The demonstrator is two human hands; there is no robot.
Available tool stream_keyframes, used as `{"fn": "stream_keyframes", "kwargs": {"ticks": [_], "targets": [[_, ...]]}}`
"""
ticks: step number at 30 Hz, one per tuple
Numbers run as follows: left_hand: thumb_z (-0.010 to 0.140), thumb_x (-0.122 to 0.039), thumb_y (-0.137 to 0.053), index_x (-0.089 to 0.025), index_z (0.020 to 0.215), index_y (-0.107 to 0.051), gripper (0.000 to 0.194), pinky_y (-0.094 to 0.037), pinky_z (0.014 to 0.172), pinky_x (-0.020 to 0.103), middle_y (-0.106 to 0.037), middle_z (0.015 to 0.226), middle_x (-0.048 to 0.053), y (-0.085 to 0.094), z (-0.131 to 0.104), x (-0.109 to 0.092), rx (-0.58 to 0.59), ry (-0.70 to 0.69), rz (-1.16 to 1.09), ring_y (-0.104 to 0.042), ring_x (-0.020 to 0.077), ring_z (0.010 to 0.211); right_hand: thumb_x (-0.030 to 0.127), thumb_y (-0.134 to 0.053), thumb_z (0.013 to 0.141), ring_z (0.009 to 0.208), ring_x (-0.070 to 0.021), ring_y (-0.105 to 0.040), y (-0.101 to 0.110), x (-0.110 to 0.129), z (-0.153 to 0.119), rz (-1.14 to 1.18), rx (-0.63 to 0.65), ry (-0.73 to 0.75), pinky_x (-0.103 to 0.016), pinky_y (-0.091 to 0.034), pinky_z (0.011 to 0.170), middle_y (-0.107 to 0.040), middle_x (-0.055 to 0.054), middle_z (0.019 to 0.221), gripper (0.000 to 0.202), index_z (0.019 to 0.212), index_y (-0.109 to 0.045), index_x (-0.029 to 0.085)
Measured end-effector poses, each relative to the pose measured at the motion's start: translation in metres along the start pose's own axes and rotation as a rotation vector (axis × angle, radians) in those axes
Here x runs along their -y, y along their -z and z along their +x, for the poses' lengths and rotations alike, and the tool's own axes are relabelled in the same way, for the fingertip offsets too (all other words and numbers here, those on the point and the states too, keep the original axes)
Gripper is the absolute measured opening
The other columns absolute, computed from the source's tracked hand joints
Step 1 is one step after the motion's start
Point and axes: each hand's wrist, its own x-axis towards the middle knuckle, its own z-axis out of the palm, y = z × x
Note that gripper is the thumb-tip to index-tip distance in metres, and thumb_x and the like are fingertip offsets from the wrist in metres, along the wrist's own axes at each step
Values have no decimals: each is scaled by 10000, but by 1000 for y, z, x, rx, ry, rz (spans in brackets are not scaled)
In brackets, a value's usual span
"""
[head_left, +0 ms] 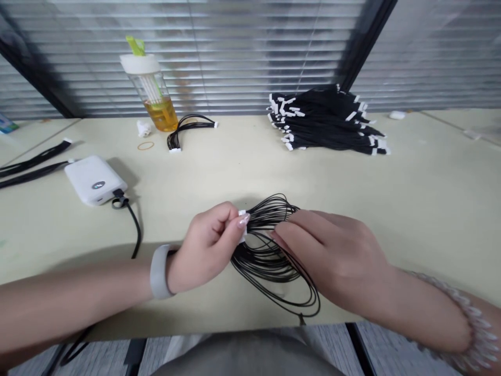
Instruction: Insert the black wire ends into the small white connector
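Observation:
Between my hands, near the table's front edge, is a wire harness (pixel 270 263) of many thin black wires that bow out in loops. My left hand (pixel 215 235) pinches its white connector (pixel 242 236) between thumb and fingers. On the other side my right hand (pixel 329 250) is closed around the wires, with the fingertips turned inward. What lies inside the right fingers is hidden. A few loose wires loop below the right hand toward the table edge.
A pile of black harnesses with white connectors (pixel 324 120) lies at the back right. A bottle of amber liquid (pixel 162 112), a small harness (pixel 188 128) and a rubber band (pixel 146 145) sit at the back left. A white power bank (pixel 94 180) with a black cable (pixel 135 224) is at left.

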Motion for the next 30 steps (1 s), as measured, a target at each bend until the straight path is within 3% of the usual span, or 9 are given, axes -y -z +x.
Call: {"fn": "stream_keyframes", "kwargs": {"ticks": [16,25,30], "targets": [[912,-319,-435,-177,594,-375,354,-266,441,208,-341,541,-52,-3,8,3,21,111,-103,-283,80,501,36,-439,779,497,-140,-366,-6,3,1,-107,-60,54,-293,-195,458,-475,5,549,212,642,-489,190],[905,-309,-432,-176,596,-366,343,-270,448,199,-336,550,-55,-2,9,1,14,150,-102,-282,75,509,74,-491,798,529,-136,-427,-5,5,0,-205,-171,94,-299,-252,458,-539,-5,571,159,716,-578,179],[908,-319,-429,-176,595,-364,350,-272,450,200,-337,547,-58,-2,10,3,22,163,-104,-282,72,503,127,-470,861,551,-150,-469,-7,-3,2,-4,-67,-9,-293,-332,466,-550,-19,592,196,731,-610,167]]}}
